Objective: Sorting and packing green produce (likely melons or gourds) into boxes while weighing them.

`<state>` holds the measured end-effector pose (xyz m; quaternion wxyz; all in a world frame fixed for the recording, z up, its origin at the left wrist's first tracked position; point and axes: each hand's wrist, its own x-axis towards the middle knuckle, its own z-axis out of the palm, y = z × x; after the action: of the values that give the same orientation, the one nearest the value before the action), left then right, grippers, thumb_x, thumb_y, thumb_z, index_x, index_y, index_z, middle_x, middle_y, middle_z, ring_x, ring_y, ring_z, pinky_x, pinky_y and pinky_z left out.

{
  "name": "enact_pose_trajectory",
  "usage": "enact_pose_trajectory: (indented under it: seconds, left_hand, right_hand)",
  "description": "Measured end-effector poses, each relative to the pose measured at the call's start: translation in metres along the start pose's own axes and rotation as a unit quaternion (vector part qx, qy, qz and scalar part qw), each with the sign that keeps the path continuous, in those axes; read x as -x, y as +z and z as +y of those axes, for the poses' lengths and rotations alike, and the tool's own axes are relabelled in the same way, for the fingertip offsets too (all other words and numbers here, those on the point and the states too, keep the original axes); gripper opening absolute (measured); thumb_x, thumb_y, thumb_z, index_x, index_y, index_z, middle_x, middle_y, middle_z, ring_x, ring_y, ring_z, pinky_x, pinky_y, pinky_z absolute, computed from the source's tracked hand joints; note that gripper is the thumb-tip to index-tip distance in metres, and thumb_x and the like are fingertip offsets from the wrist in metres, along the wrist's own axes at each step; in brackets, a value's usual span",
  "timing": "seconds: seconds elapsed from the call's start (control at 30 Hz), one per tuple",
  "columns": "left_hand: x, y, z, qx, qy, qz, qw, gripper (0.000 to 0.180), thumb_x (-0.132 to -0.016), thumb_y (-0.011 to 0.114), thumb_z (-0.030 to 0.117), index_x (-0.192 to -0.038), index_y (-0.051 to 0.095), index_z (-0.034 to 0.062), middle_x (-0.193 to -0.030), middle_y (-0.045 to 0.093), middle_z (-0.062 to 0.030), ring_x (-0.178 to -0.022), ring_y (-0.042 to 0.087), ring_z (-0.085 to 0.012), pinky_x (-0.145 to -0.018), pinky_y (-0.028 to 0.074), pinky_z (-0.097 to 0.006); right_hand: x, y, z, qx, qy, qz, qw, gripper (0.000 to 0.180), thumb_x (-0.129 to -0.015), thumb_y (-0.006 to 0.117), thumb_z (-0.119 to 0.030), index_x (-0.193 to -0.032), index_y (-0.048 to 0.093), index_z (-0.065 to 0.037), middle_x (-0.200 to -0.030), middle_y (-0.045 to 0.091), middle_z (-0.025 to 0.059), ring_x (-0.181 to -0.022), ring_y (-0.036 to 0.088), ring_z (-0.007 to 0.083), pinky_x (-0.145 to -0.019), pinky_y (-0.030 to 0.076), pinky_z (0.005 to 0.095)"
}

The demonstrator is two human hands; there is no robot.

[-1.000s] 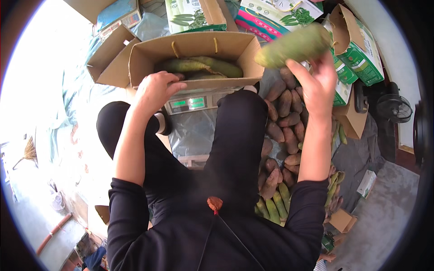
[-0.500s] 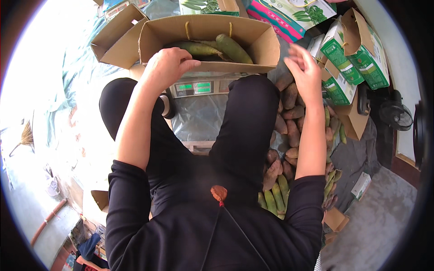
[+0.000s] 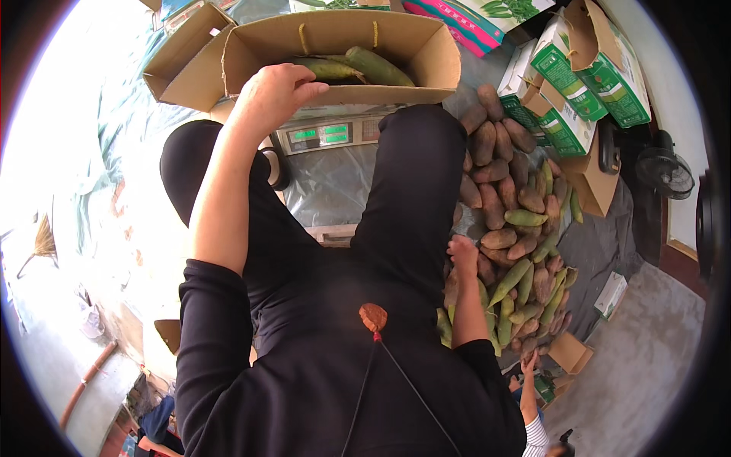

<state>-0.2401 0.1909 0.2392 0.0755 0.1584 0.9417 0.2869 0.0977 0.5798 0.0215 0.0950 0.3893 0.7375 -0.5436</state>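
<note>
In front of my knees stands a brown cardboard box, its top open, with yellow cord loops inside. Several large green radishes lie in it. My left hand is at the box's near rim, fingers bent over the edge, thumb apart from them, nothing seen between. Beside my right thigh, my right hand is low at the edge of a pile of radishes, some green, some muddy brown. Its fingers are curled; whatever they may hold is hidden. Under the box sits a scale with a lit green display.
A second open carton stands left of the box. Green-and-white cartons are stacked at the right, near a small black fan. Another person's hand reaches to the pile's near end. A broom lies far left.
My right hand has come down from beside the box's right end to the pile next to my thigh. My left hand stays at the rim. Another person's arm has appeared at lower right.
</note>
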Motion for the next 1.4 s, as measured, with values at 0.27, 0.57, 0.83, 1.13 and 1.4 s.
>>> enact_pose_trajectory:
  seconds: [0.27,0.57,0.83,1.13,1.4]
  left_hand:
    - [0.000,-0.002,0.003,-0.010,-0.016,-0.014,1.000,0.031,-0.081,0.066,0.028,-0.096,0.066,0.0007,-0.087,0.065,-0.0155,-0.079,0.063,-0.0288,-0.073,0.048,-0.035]
    - [-0.002,-0.004,0.002,-0.018,-0.009,-0.003,1.000,0.031,-0.081,0.066,0.029,-0.097,0.066,0.0022,-0.088,0.065,-0.0152,-0.080,0.063,-0.0290,-0.074,0.048,-0.036]
    - [-0.006,-0.008,0.016,-0.009,-0.010,-0.003,1.000,0.032,-0.080,0.067,0.027,-0.101,0.065,0.0023,-0.088,0.065,-0.0141,-0.082,0.063,-0.0285,-0.074,0.048,-0.036]
    - [-0.011,-0.022,-0.007,0.118,-0.023,0.188,0.975,0.031,-0.081,0.065,0.018,-0.109,0.063,0.0034,-0.094,0.067,-0.0107,-0.087,0.064,-0.0226,-0.078,0.050,-0.032]
    - [-0.014,-0.080,-0.031,0.246,-0.103,0.202,0.942,0.038,-0.087,0.062,0.018,-0.120,0.056,0.0009,-0.106,0.064,-0.0094,-0.096,0.059,-0.0136,-0.086,0.045,-0.027]
  right_hand:
    - [0.018,0.010,0.040,0.094,0.035,-0.024,0.995,0.023,-0.082,0.059,-0.012,-0.102,0.065,-0.004,-0.076,0.064,0.0056,-0.071,0.060,0.0115,-0.058,0.048,0.0258]
    - [-0.010,0.024,0.075,0.122,0.036,-0.048,0.991,0.025,-0.083,0.059,-0.014,-0.106,0.064,-0.006,-0.080,0.065,0.0053,-0.073,0.061,0.0139,-0.058,0.048,0.0282]
    - [-0.036,0.018,0.088,0.155,0.015,-0.045,0.987,0.027,-0.084,0.059,-0.015,-0.109,0.063,-0.007,-0.083,0.066,0.0050,-0.074,0.062,0.0161,-0.059,0.049,0.0304]
    - [-0.056,-0.001,-0.112,0.012,-0.035,-0.065,0.997,0.024,-0.087,0.056,-0.023,-0.104,0.063,-0.007,-0.074,0.058,-0.0023,-0.060,0.053,0.0075,-0.050,0.041,0.0215]
    - [-0.087,-0.008,-0.326,0.136,-0.250,-0.095,0.954,0.024,-0.085,0.063,-0.019,-0.097,0.064,0.002,-0.079,0.061,0.0015,-0.069,0.054,0.0079,-0.062,0.043,0.0238]
